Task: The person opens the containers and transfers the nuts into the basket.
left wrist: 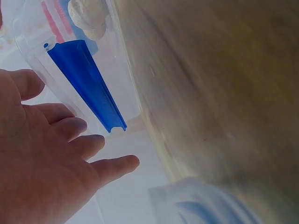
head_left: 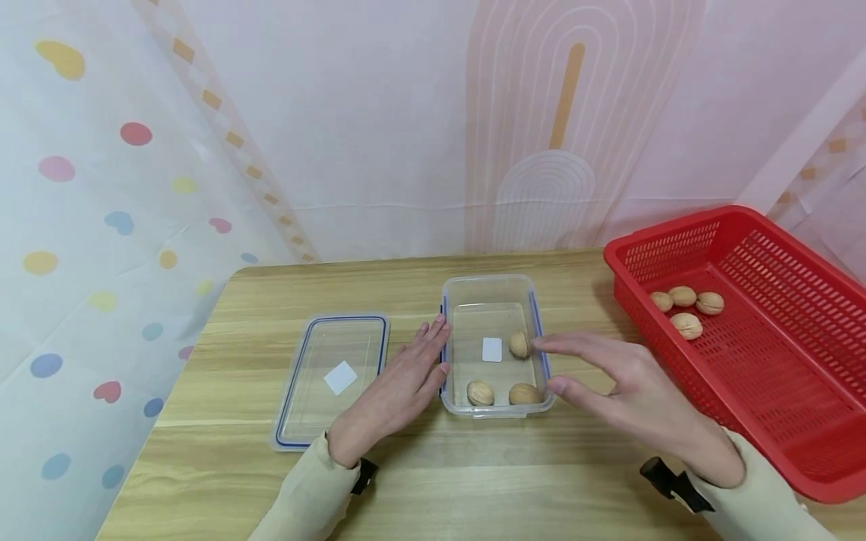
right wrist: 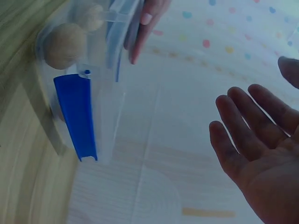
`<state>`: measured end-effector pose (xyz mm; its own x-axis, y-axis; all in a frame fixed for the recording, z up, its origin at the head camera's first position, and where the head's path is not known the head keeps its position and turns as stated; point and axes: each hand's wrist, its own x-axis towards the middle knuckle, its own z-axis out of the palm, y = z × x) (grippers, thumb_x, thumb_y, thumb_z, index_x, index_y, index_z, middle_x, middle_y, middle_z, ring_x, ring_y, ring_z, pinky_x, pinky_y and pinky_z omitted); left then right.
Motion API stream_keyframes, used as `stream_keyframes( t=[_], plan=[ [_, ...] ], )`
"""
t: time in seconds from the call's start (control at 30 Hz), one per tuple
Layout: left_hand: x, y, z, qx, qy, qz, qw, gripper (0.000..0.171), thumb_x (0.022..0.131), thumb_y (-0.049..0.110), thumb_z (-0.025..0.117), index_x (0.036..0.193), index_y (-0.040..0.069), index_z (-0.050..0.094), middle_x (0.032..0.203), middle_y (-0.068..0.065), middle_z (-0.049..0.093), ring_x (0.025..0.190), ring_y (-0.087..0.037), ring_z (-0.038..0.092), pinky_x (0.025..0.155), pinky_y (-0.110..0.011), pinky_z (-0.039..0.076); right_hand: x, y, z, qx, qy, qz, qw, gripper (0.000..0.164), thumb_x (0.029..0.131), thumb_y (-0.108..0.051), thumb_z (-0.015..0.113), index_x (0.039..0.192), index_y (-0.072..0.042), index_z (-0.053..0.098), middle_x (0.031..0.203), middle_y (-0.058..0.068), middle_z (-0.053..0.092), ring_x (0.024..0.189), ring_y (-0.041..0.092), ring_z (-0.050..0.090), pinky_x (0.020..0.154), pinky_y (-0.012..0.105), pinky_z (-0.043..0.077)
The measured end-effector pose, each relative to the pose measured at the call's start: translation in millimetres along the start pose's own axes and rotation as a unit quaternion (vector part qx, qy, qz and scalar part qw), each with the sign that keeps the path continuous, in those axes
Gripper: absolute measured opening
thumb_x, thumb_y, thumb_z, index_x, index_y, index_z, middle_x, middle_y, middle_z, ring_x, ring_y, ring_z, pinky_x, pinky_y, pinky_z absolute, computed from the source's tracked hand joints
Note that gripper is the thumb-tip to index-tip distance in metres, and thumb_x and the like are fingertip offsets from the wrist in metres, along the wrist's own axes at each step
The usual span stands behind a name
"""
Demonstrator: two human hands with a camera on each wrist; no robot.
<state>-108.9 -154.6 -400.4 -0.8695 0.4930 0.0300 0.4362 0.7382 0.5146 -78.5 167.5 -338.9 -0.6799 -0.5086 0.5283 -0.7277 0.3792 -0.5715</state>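
A clear plastic box [head_left: 490,293] with blue side clips stands on the table. Inside it lie a walnut [head_left: 480,392] at the front left, another walnut [head_left: 524,394] at the front right and a third walnut [head_left: 519,345] by the right wall. My left hand [head_left: 402,379] rests along the box's left side, fingers extended. Over the box's right edge hovers my right hand [head_left: 629,387], thumb and forefinger apart and nothing between them. In the right wrist view its palm and loosely spread fingers [right wrist: 247,116] show, away from the box wall.
Left of the box lies its clear lid [head_left: 318,349] with a blue seal and a white label [head_left: 340,377]. At the right a red basket [head_left: 731,376] holds several walnuts [head_left: 686,325]. A patterned cloth [head_left: 379,135] hangs behind the wooden table [head_left: 460,481].
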Motion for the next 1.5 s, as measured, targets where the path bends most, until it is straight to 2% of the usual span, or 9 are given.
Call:
stream_keyframes(
  t=[0.17, 0.33, 0.43, 0.7, 1.0, 1.27, 1.5],
  plan=[
    [0.5, -0.1, -0.1, -0.002, -0.003, 0.002, 1.0000, 0.059, 0.113, 0.029, 0.039, 0.164, 0.005, 0.023, 0.172, -0.005, 0.012, 0.157, -0.035, 0.016, 0.123, -0.061, 0.022, 9, 12, 12, -0.012, -0.052, -0.018, 0.998, 0.051, 0.087, -0.014, 0.084, 0.136, -0.013, 0.069, 0.137, -0.001, 0.068, 0.127, 0.021, 0.063, 0.110, 0.025, 0.046],
    [1.1, -0.3, -0.3, 0.001, -0.001, 0.001, 1.0000, 0.059, 0.113, 0.030, 0.040, 0.164, 0.006, 0.023, 0.172, -0.005, 0.012, 0.157, -0.035, 0.017, 0.123, -0.061, 0.023, 20, 22, 19, -0.012, -0.111, -0.006, 0.994, 0.056, 0.088, -0.023, 0.084, 0.141, -0.016, 0.066, 0.144, 0.000, 0.063, 0.132, 0.022, 0.059, 0.108, 0.044, 0.051],
    [1.2, -0.2, -0.6, 0.000, -0.001, -0.002, 1.0000, 0.059, 0.113, 0.030, 0.040, 0.164, 0.007, 0.023, 0.172, -0.005, 0.013, 0.157, -0.035, 0.017, 0.122, -0.062, 0.024, 27, 29, 23, -0.005, -0.138, -0.009, 0.990, 0.060, 0.086, -0.025, 0.086, 0.142, -0.015, 0.065, 0.147, 0.003, 0.060, 0.135, 0.024, 0.057, 0.107, 0.050, 0.050],
    [1.7, -0.1, -0.4, 0.001, -0.001, -0.005, 1.0000, 0.059, 0.113, 0.029, 0.041, 0.165, 0.007, 0.023, 0.172, -0.005, 0.013, 0.157, -0.035, 0.018, 0.122, -0.062, 0.024, 43, 43, 36, -0.005, -0.206, 0.006, 0.979, 0.068, 0.085, -0.030, 0.088, 0.144, -0.010, 0.062, 0.153, 0.008, 0.055, 0.143, 0.028, 0.048, 0.114, 0.052, 0.044],
    [0.8, -0.7, -0.4, 0.008, -0.003, 0.004, 1.0000, 0.059, 0.113, 0.029, 0.040, 0.164, 0.006, 0.023, 0.172, -0.006, 0.012, 0.157, -0.035, 0.018, 0.124, -0.058, 0.023, 58, 54, 51, -0.061, -0.258, -0.040, 0.963, 0.067, 0.085, -0.034, 0.086, 0.140, -0.003, 0.063, 0.145, 0.009, 0.062, 0.142, 0.034, 0.049, 0.116, 0.052, 0.041],
    [-0.1, -0.4, -0.6, 0.004, -0.004, 0.002, 1.0000, 0.060, 0.113, 0.030, 0.039, 0.164, 0.005, 0.023, 0.172, -0.005, 0.011, 0.157, -0.035, 0.017, 0.123, -0.059, 0.023, 64, 56, 63, -0.093, -0.301, -0.037, 0.949, 0.068, 0.085, -0.037, 0.085, 0.141, -0.005, 0.063, 0.145, 0.007, 0.062, 0.141, 0.032, 0.051, 0.116, 0.049, 0.042],
    [-0.9, 0.2, -1.2, 0.003, -0.007, 0.001, 1.0000, 0.059, 0.113, 0.030, 0.039, 0.165, 0.006, 0.022, 0.172, -0.004, 0.011, 0.157, -0.034, 0.017, 0.124, -0.057, 0.022, 68, 58, 70, -0.085, -0.347, -0.023, 0.934, 0.059, 0.089, -0.032, 0.083, 0.140, -0.008, 0.065, 0.143, 0.004, 0.063, 0.140, 0.032, 0.052, 0.116, 0.048, 0.042]
  ],
)
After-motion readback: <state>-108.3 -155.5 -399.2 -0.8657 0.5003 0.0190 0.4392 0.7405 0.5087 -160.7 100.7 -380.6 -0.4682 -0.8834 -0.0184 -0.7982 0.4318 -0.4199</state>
